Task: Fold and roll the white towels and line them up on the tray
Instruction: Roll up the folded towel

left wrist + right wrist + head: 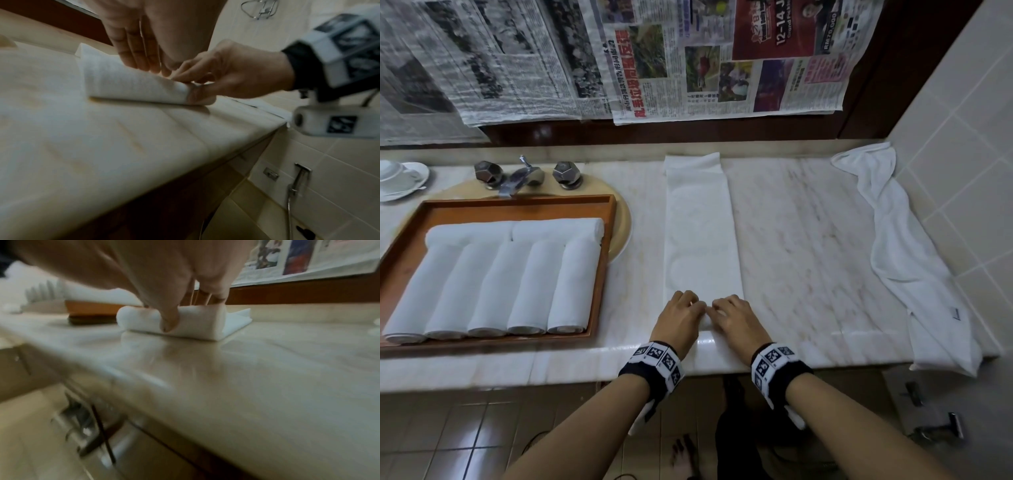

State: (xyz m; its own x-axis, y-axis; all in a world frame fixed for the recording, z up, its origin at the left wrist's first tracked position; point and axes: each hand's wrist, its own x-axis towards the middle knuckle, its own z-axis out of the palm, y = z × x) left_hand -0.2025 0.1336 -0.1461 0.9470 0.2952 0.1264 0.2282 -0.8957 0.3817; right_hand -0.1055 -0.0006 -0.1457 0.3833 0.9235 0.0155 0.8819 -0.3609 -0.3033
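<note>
A white towel (702,233), folded into a long narrow strip, lies on the marble counter (808,240) and runs away from me. Its near end is curled into a small roll (131,86) (195,321). My left hand (683,313) (131,40) and right hand (734,317) (232,73) (174,280) sit side by side on that roll, fingers curled over it; the right thumb presses its near side. At the left, the wooden tray (517,200) (92,311) holds several rolled white towels (493,287) in a row, with two more laid across behind them.
A loose, crumpled white towel (890,233) is draped along the tiled wall at the right and hangs over the counter's front edge. A faucet (517,178) stands behind the tray, a cup and saucer (397,178) at far left. Newspaper sheets (619,58) cover the back wall.
</note>
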